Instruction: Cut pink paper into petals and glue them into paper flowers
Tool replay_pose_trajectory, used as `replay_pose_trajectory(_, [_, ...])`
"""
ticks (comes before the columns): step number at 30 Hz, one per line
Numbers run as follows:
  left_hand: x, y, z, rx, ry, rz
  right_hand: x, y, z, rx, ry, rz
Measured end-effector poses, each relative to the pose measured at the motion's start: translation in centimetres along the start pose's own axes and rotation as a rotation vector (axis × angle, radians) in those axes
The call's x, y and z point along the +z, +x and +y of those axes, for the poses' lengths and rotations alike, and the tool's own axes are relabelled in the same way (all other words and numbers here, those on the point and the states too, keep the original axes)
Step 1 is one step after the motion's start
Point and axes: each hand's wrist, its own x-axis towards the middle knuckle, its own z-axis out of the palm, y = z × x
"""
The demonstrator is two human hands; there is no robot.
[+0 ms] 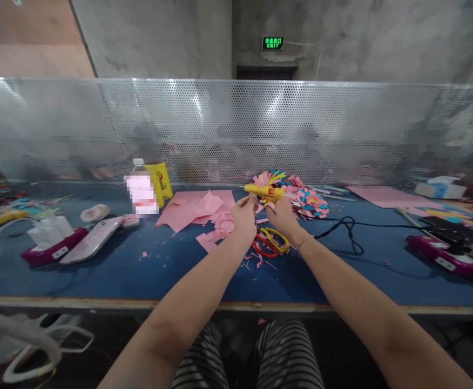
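In the head view my right hand (283, 215) grips a yellow hot glue gun (264, 191) by its handle, with the nozzle pointing left. My left hand (245, 213) is closed just beneath the front of the gun. Its fingertips are pinched together, and whatever they hold is too small to make out. Beside my left wrist lies a pink folded-paper piece (222, 224). Red and yellow handled scissors (272, 242) rest below my hands among pink paper scraps. Behind my right hand sits a cluster of pink, blue and yellow paper flowers (311, 202).
Pink paper sheets (196, 208) lie left of centre, near a bottle (141, 186) and a yellow packet (159, 183). A phone (94, 237) leans on a purple power strip (52, 246). Another purple strip (447, 256) and a black cable (353, 232) are at right. A perforated metal screen (204, 116) stands behind.
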Motion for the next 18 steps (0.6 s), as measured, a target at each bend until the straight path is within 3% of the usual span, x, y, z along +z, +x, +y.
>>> replay_pose_trajectory(6, [-0.1, 0.1, 0.3, 0.011, -0.015, -0.003, -0.4, 0.1, -0.4, -0.041, -0.038, -0.065])
replay_pose_trajectory(18, [-0.5, 1.4, 0.1, -0.164, -0.112, -0.014, -0.9, 0.2, -0.6, -0.057, -0.032, -0.083])
